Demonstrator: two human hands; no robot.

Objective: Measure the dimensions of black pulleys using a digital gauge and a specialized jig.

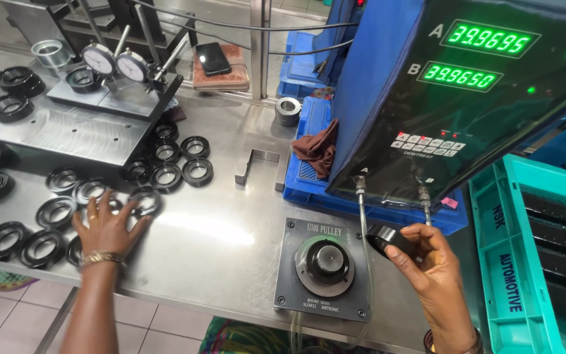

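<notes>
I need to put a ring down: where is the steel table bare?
Bare steel table lies between the left hand, the gauge block and the bent bracket. Crowded: black rings around the left hand. The right hand holds a ring.

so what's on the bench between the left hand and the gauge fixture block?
Head view: bare steel table lies between the left hand, resting on black rings, and the fixture block. The right hand holds one black ring beside the block.

The right hand grips a black ring; the left hand rests flat on loose rings.
</notes>
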